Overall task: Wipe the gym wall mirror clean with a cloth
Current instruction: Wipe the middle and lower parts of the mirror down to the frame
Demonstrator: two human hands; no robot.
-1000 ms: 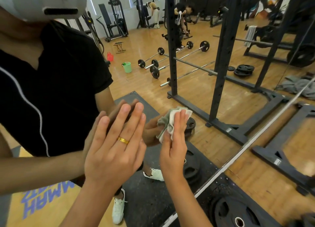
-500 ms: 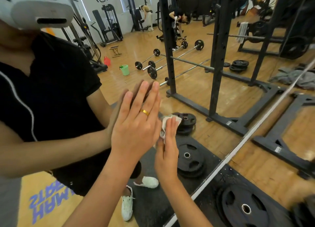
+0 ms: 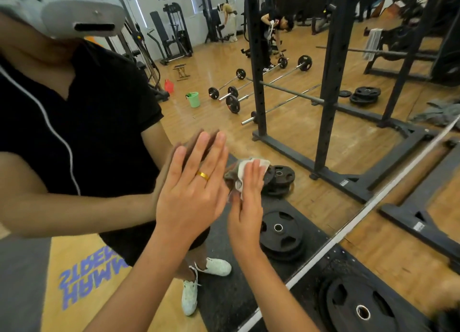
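The wall mirror [image 3: 298,137] fills most of the view and reflects me and the gym behind. My left hand [image 3: 191,189], with a gold ring, lies flat against the glass with its fingers straight. To its right, my right hand [image 3: 246,207] presses a crumpled whitish-grey cloth [image 3: 249,168] against the mirror with straight fingers. The cloth bunches above and under the fingertips. Both hands meet their own reflections on the glass.
The mirror's metal bottom edge [image 3: 348,229] runs diagonally from lower middle to upper right. A black weight plate [image 3: 361,309] lies on the floor at the lower right. In the reflection are a black rack, barbells, plates, a green bucket and other people.
My left hand has slid right and upward on the glass. My right hand with the cloth moved slightly down, then back up a little, staying on the mirror.
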